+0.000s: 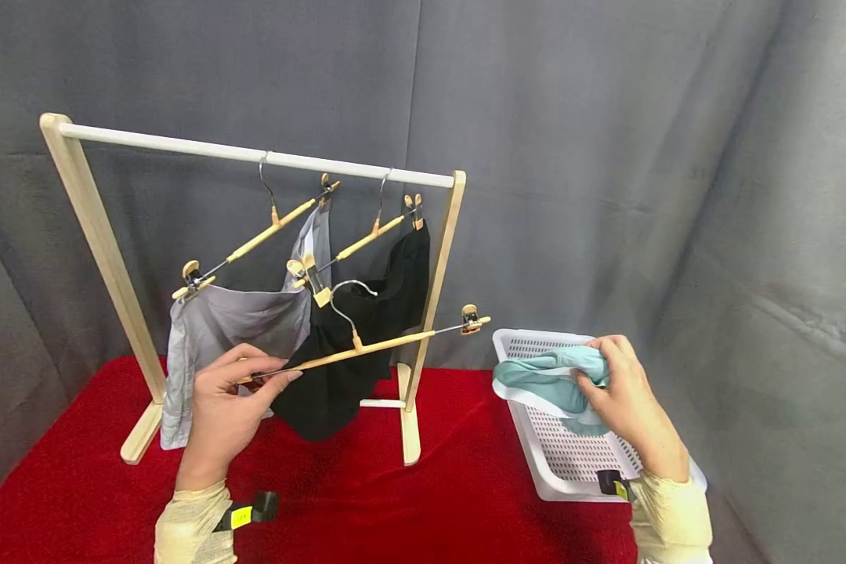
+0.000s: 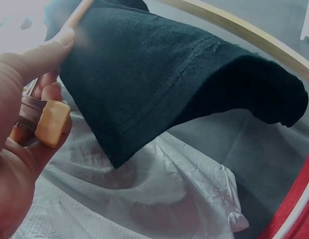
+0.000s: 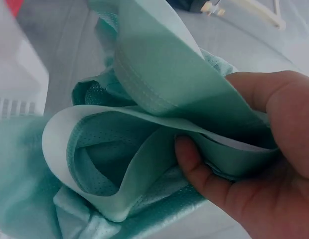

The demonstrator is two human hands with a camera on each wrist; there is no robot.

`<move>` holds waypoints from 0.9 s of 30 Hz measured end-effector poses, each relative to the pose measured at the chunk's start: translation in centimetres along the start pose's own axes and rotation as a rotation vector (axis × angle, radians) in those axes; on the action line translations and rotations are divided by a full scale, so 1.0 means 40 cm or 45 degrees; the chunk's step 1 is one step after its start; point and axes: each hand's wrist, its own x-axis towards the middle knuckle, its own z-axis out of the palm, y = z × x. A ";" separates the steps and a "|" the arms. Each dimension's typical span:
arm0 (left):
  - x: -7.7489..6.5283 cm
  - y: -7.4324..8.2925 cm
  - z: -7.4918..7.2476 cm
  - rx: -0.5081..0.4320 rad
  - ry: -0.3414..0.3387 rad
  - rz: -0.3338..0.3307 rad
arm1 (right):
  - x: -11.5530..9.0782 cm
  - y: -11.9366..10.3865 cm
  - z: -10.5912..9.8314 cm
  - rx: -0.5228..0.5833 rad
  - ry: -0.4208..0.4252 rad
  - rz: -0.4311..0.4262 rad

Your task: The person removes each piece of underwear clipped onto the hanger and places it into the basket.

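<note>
My left hand [image 1: 229, 407] pinches one end of a wooden clip hanger [image 1: 388, 343] between thumb and fingers. The hanger's hook points up, and its far clip [image 1: 471, 319] has nothing in it. Beside that hand in the left wrist view, a wooden clip pad [image 2: 53, 123] shows against the fingers. My right hand [image 1: 630, 399] grips a crumpled teal garment [image 1: 557, 376] over the white basket [image 1: 571, 491]. In the right wrist view, the garment's wide waistband [image 3: 164, 64] lies folded, with the thumb on it; mesh fabric shows too.
A wooden rack [image 1: 88, 211] with a white rail [image 1: 183, 146] stands at the left. Grey shorts [image 1: 243, 313] and a black garment [image 1: 324, 399] hang from it on clip hangers. Red cloth [image 1: 465, 454] covers the table, with a grey curtain [image 1: 571, 157] behind.
</note>
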 end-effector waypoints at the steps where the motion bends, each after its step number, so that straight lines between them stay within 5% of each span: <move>1: -0.001 0.000 0.001 0.000 -0.001 -0.005 | 0.002 0.011 -0.006 -0.014 0.000 0.003; 6: -0.002 0.001 0.003 0.003 -0.001 -0.007 | 0.014 0.067 -0.013 -0.040 -0.072 0.035; 19: -0.001 0.003 -0.003 0.037 -0.017 -0.022 | 0.005 0.178 0.033 -0.100 -0.473 0.272; 27: -0.003 0.007 -0.004 0.032 -0.014 -0.016 | -0.016 0.227 0.063 -0.058 -0.552 0.264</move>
